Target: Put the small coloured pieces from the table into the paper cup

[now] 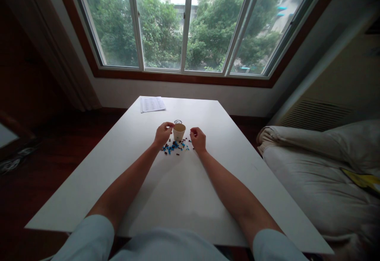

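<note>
A pale paper cup (179,133) stands upright on the white table (184,186). My left hand (163,134) is at the cup's left side, fingertips pinched together beside its rim. Whether they touch the rim or hold a small piece, I cannot tell. To the right of the cup, and apart from it, my right hand (198,139) has its fingers curled in a pinch; anything between them is too small to make out. Small blue and dark brown pieces (175,146) lie scattered in front of the cup, between my hands.
Behind the cup lies a small, thin looped object (177,121), its kind unclear. Printed paper sheets (152,104) rest at the table's far left corner. A couch with a light cover (311,174) stands to the right, and a window (184,23) is beyond the table.
</note>
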A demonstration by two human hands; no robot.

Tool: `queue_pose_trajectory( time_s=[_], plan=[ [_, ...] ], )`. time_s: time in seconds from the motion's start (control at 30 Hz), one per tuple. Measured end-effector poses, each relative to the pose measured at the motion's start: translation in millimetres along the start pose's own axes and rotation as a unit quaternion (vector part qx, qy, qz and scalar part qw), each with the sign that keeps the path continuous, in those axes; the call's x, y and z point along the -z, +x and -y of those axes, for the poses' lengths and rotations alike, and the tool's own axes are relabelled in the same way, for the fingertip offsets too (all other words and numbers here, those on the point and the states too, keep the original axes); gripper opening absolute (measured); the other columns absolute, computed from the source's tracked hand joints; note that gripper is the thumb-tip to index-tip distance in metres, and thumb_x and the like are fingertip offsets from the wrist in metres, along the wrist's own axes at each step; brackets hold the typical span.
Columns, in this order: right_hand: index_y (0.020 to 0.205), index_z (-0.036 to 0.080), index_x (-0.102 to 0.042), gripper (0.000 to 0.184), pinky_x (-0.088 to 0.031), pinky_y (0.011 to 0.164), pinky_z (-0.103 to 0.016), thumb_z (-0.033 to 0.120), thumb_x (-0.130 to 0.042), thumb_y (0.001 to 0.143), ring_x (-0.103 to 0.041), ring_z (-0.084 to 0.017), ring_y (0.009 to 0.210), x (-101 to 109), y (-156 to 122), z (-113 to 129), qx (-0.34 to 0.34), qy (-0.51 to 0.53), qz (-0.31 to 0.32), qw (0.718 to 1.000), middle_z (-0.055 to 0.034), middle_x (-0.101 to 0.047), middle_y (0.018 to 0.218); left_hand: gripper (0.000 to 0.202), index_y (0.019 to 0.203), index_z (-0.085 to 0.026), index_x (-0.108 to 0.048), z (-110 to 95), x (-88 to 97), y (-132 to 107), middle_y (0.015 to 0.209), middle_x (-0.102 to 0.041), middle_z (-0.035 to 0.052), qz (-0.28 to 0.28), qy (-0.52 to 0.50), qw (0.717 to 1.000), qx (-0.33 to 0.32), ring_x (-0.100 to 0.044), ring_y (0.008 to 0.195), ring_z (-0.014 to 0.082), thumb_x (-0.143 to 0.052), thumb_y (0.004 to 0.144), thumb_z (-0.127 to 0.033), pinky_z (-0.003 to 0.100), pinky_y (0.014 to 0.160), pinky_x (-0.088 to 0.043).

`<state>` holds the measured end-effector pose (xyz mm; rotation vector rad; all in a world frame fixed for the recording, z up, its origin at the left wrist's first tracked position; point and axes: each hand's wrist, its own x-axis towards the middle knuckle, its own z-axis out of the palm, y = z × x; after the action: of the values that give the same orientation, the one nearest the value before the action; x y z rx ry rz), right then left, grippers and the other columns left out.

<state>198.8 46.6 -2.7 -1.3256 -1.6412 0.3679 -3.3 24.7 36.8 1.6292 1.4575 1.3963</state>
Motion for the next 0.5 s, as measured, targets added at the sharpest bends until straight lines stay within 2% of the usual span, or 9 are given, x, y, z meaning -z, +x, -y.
queue_pose_trajectory(
  time_s=[0.1,0.17,0.3,0.4,0.5],
  plan=[
    [0.103,0.017,-0.062,0.030,-0.051,0.081,-0.030,0.027,-0.039,0.087,-0.063,-0.019,0.092,2.8,0.6,9.3,0.012,0.045,-0.027,0.999,-0.0104,-0.069,0.104,0.025,0.101,-0.017,-0.068,0.7,3.9,-2.1,0.088,-0.071,0.0041,0.011,0.090,0.996,-0.025,-0.063,0.072,0.0131,-0.048,0.088,-0.022,0.024,0.067,-0.048],
    [0.104,0.017,-0.062,0.030,-0.052,0.080,-0.030,0.027,-0.040,0.088,-0.065,-0.019,0.091,3.8,1.7,16.0,0.017,0.080,-0.029,0.996,-0.0100,-0.070,0.105,0.023,0.098,-0.018,-0.069,-0.5,4.1,-5.3,0.088,-0.071,0.0038,0.042,0.164,0.984,-0.057,-0.062,0.074,0.0139,-0.048,0.088,-0.022,0.024,0.068,-0.047],
    [0.110,0.018,-0.063,0.033,-0.054,0.072,-0.029,0.031,-0.042,0.089,-0.067,-0.017,0.079,4.0,7.3,26.8,0.012,0.146,0.024,0.989,-0.0076,-0.071,0.106,0.022,0.089,-0.021,-0.071,-5.2,-2.7,-16.6,0.090,-0.071,0.0044,0.132,0.309,0.935,-0.116,-0.062,0.077,0.0169,-0.049,0.089,-0.027,0.027,0.070,-0.044],
    [0.118,0.022,-0.062,0.036,-0.054,0.063,-0.027,0.034,-0.049,0.087,-0.065,-0.014,0.070,3.0,14.9,28.9,0.002,0.191,0.072,0.979,-0.0052,-0.070,0.110,0.023,0.088,-0.023,-0.073,-6.7,-11.9,-26.9,0.091,-0.072,0.0051,0.176,0.370,0.906,-0.104,-0.064,0.082,0.0191,-0.050,0.090,-0.029,0.028,0.072,-0.044],
    [0.115,0.024,-0.063,0.033,-0.053,0.060,-0.025,0.035,-0.053,0.086,-0.065,-0.012,0.067,3.0,24.0,24.2,-0.005,0.201,0.079,0.976,-0.0039,-0.070,0.110,0.024,0.099,-0.026,-0.073,-4.5,-21.2,-35.1,0.099,-0.072,0.0058,0.193,0.388,0.896,-0.098,-0.066,0.088,0.0213,-0.051,0.090,-0.033,0.029,0.075,-0.045]
  ],
)
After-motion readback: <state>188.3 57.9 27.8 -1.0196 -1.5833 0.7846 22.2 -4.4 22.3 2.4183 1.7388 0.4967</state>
